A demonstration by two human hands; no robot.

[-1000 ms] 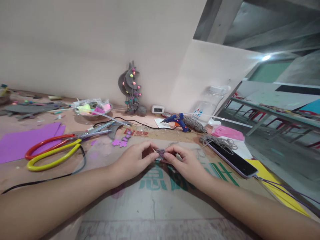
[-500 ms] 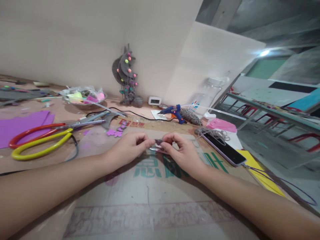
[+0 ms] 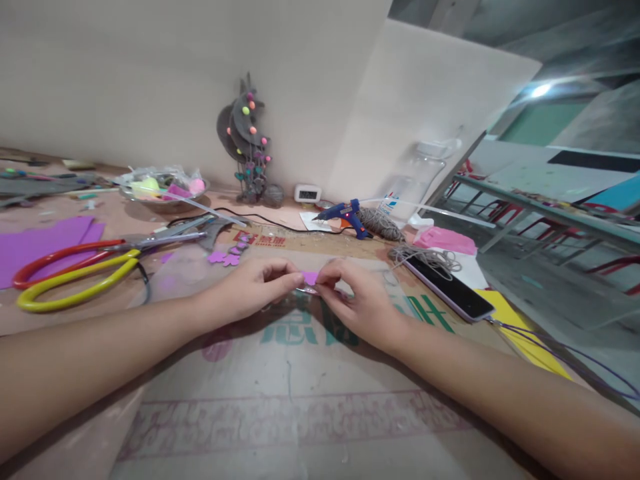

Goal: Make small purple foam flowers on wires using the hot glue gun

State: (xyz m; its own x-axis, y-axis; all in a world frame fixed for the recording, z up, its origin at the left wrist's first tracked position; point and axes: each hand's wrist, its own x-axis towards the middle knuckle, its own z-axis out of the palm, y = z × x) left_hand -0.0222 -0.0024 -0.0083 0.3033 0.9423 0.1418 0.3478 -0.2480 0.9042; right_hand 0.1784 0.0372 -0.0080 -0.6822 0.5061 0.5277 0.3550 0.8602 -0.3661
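Observation:
Between my two hands is a small purple felt piece (image 3: 310,277), partly hidden by the fingers. My left hand (image 3: 255,283) pinches its left side between thumb and forefinger. On the other side, the thumb and fingertips of my right hand (image 3: 357,297) close on its edge. A thin shiny strip shows just under the piece; what it is I cannot make out. Both hands are low over the printed cardboard (image 3: 300,373). Several purple flower cutouts (image 3: 225,257) lie beyond my left hand, beside small grey pieces.
Scissors with red and yellow handles (image 3: 77,277) lie at left near purple felt sheets (image 3: 45,243). Behind stand a bowl (image 3: 165,203), a grey moon decoration (image 3: 245,133) and a small clock (image 3: 307,193). A blue glue gun (image 3: 345,215), grey yarn (image 3: 381,224) and a phone (image 3: 447,287) lie right.
The held piece showed a grey side before; now its purple side faces me. Both hands have shifted slightly, and the camera view has moved a little.

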